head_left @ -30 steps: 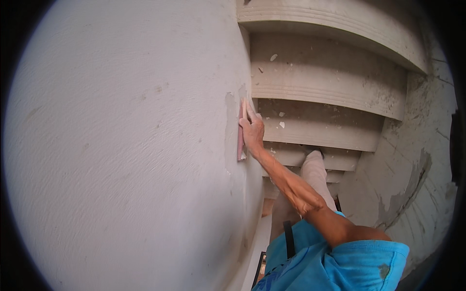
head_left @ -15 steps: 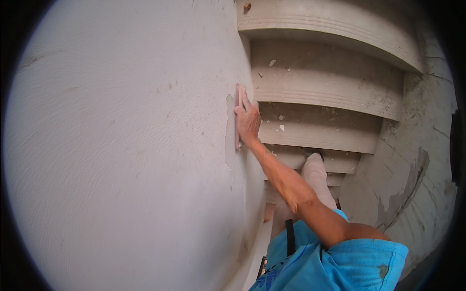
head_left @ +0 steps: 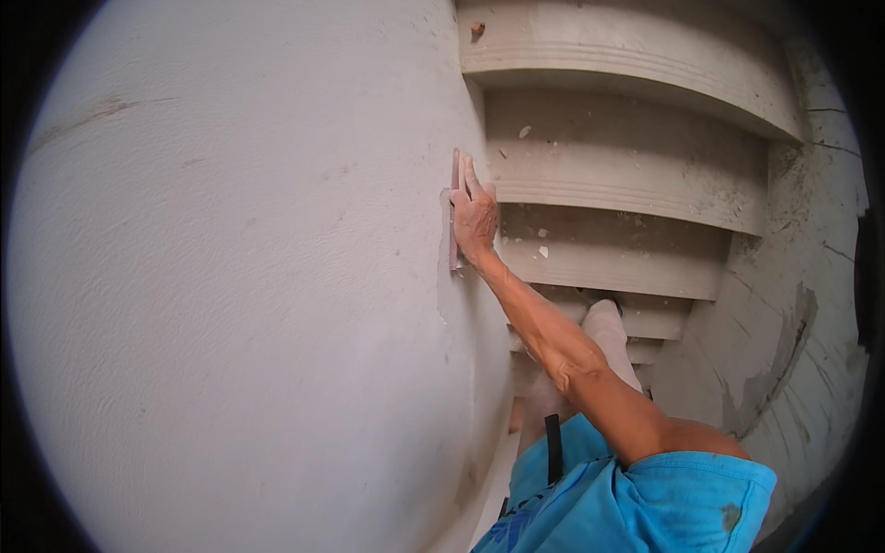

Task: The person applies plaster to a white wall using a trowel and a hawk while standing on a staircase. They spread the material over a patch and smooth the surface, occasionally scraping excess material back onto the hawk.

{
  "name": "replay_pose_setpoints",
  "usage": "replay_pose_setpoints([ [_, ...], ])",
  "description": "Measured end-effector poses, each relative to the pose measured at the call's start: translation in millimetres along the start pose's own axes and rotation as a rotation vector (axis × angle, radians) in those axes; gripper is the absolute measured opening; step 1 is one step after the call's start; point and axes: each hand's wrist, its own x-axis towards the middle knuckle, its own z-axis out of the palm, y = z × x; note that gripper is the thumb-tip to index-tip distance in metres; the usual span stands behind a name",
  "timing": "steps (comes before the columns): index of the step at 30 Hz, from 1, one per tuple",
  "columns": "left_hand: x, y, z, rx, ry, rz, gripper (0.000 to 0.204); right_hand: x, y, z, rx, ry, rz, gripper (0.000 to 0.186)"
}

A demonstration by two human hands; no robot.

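Note:
My right hand [head_left: 475,221] is closed around a narrow, pinkish sanding block [head_left: 454,217], seen nearly edge-on. Its flat face lies against the pale plastered wall [head_left: 249,276] on my left, close to where the wall meets the stairs. Whitish dust coats the fingers. Along the block's left side runs a smooth, darker grey patch [head_left: 444,286] with an irregular edge. From my blue sleeve at the lower right, the bare right arm reaches up and left across the view. My left hand is out of view.
Concrete stair steps [head_left: 627,170] with flakes and crumbs climb toward the top. A small brown chunk [head_left: 477,30] lies on the upper step. My dusty leg [head_left: 607,336] stands on a lower step. At right, a cracked, stained side wall [head_left: 774,359] bounds the stairs.
My right hand has slid the sanding block a short way up along the wall, still pressed flat. The whole view has shifted slightly.

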Motion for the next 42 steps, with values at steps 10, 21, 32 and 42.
replay_pose_setpoints([
  [10,2,-10,-14,0.063,0.063,-0.029,0.064,-130,-187,-53,0.377,0.102,-0.947,0.051],
  [21,-19,-18,-58,0.17,0.171,-0.157,0.065,-36,-155,-39,0.26,0.058,-0.316,0.065],
  [32,-15,-12,-62,-0.126,0.327,-0.305,0.062,-12,-211,-59,0.212,0.156,-0.672,0.067],
  [42,-16,-19,-66,-0.215,0.389,-0.351,0.053,-177,-323,-82,0.516,0.267,-1.438,0.044],
])
